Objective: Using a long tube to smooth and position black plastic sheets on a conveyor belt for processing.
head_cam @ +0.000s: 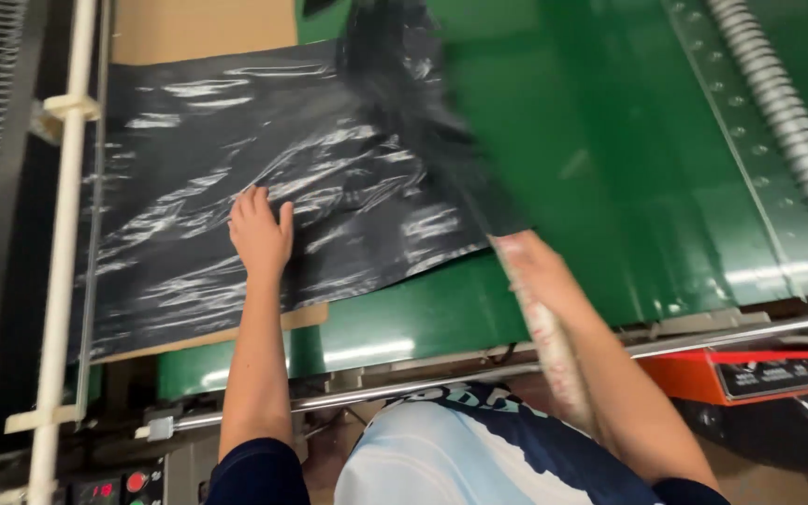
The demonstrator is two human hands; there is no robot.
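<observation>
Green conveyor belt (628, 140) runs across the machine under me. Black plastic sheet (236, 178) lies flat over its left part, on brown cardboard (198, 28). My left hand (259, 232) rests flat on the sheet, fingers spread. My right hand (526, 262), motion-blurred, grips the sheet's right edge, lifting it.

- I'm standing at a machine on a factory floor, not in a home.
- A wide green conveyor belt (610, 140) runs before me, edged by a steel rail (479, 374).
- A ribbed metal hose (792, 122) lies along its right side.
- An orange control box (759, 374) and red buttons (136, 483) sit at the front.
</observation>
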